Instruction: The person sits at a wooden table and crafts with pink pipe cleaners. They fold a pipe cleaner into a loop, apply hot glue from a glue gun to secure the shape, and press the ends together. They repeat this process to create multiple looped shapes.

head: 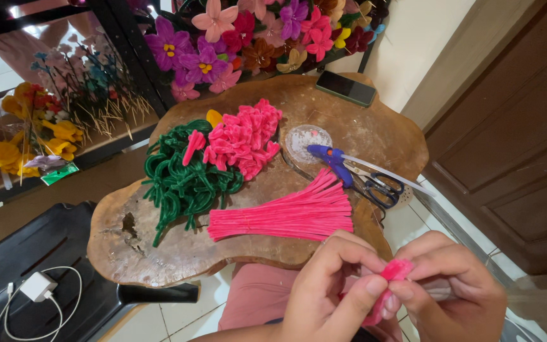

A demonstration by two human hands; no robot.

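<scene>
Left hand (330, 285) and right hand (447, 285) meet fingertip to fingertip, both pinching a pink pipe cleaner (392, 273) between them, below the tabletop (375, 136).

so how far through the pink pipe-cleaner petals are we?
Done: a pile of shaped pink pieces lies on the wooden table beside the green stems. In hand: left hand and right hand pinch one pink piece. Left: a thick bundle of straight pink pipe cleaners, so plenty remains.

irregular wooden table (387, 136), dark brown panelled door (514, 145), pale tiled floor (178, 313), black shelving (131, 57), cream wall (413, 44)
</scene>
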